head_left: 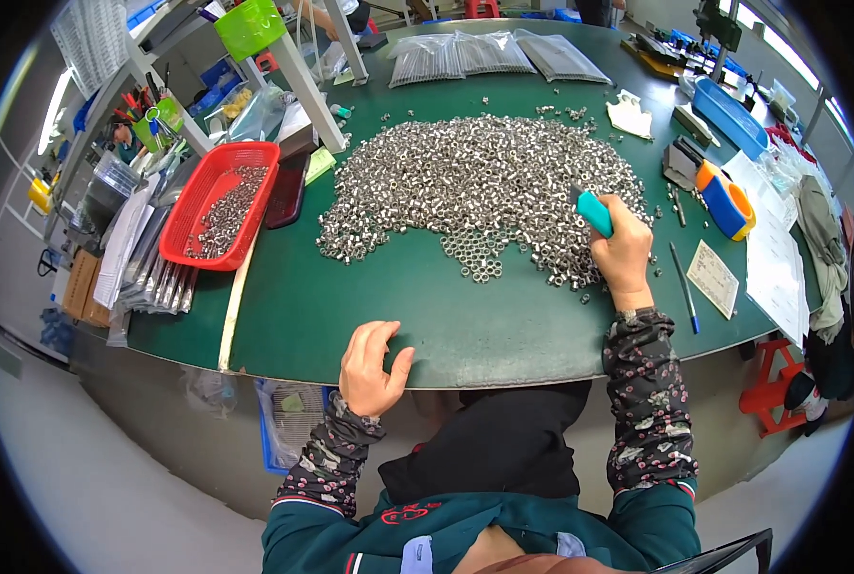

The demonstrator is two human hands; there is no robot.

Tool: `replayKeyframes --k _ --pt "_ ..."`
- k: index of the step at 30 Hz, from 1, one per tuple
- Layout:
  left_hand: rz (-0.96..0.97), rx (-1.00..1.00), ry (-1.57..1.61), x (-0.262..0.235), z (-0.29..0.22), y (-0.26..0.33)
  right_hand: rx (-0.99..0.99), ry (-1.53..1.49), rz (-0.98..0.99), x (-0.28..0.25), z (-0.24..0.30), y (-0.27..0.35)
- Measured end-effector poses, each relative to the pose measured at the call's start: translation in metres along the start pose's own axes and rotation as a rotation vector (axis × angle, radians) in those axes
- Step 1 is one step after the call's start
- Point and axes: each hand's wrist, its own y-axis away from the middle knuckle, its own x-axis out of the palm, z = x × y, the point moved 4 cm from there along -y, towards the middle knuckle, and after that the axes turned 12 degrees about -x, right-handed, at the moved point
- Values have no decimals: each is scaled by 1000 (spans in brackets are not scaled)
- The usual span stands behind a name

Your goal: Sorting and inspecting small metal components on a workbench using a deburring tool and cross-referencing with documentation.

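Broad heap of small, silvery metal rings [484, 172], beyond the left hand [373, 368], which is half-open and empty, and just beside the right hand [622, 247], closed around a teal, dark-tipped tool [595, 213].

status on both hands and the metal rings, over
Right hand gripping teal tool. Left hand open, at table edge. Rings heaped on table. Red basket left of rings.
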Motion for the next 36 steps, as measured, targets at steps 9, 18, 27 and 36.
replayKeyframes --k 9,18,27,36 --pt "136 -89 42 -2 -16 -21 -42 -65 54 2 9 0" --pt "230 145 -88 60 -30 -133 -56 -77 100 0 10 8" --pt "243 53 -95 82 -9 -138 -87 -111 124 1 14 7" --pt "247 25 109 59 -11 -128 -83 -114 179 2 17 12"
